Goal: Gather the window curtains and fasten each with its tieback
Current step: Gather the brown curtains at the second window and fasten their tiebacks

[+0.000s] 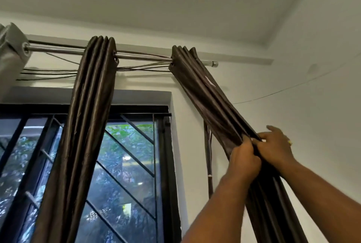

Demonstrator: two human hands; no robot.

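Note:
Two dark brown curtains hang from a metal rod (140,57). The right brown curtain (205,94) is bunched and pulled slanting down to the right. My left hand (245,161) grips its folds from the left side. My right hand (273,145) pinches the folds from the right, with the index finger lifted. Both hands meet on the same bundle. The middle brown curtain (86,121) hangs gathered in front of the window. No tieback is visible.
A grey curtain (11,51) hangs at the rod's left end. The barred window (125,164) shows trees outside. Thin strings (48,73) sag below the rod, cables (209,156) run down the wall beside the window, and a wire (293,88) crosses the right wall.

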